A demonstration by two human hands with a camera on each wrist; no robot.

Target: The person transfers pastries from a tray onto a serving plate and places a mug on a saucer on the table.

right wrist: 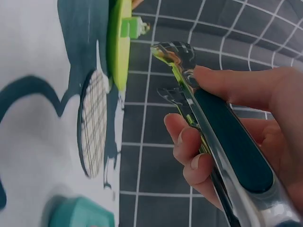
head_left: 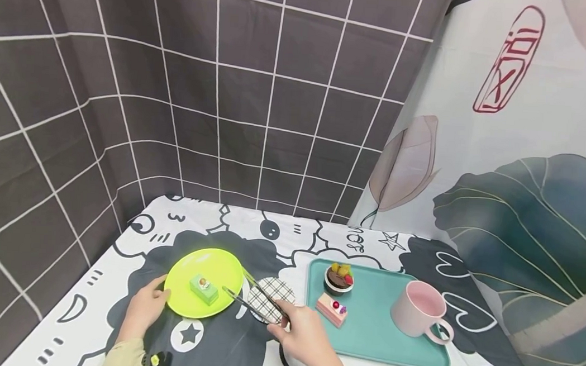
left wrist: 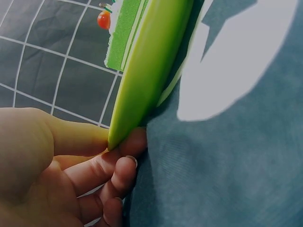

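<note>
My left hand [head_left: 145, 305] pinches the near-left rim of a yellow-green plate [head_left: 181, 274], thumb on top and fingers beneath, as the left wrist view shows. A green cake piece [head_left: 206, 291] with a small topping sits on the plate. In my right hand [head_left: 306, 336] are metal tongs with a dark grip [right wrist: 232, 142], held between thumb and fingers. Their two arms stand spread apart with nothing between the tips. The tips point at the plate's right side, and the arms pass above a round checked coaster [head_left: 278, 288].
A teal tray [head_left: 374, 344] lies to the right of the coaster. On it are a chocolate cupcake with fruit [head_left: 338, 281], a pink cake slice [head_left: 331, 311] and a pink mug [head_left: 418, 309] with its handle to the right. A dark gridded curtain [head_left: 298, 105] hangs behind the table.
</note>
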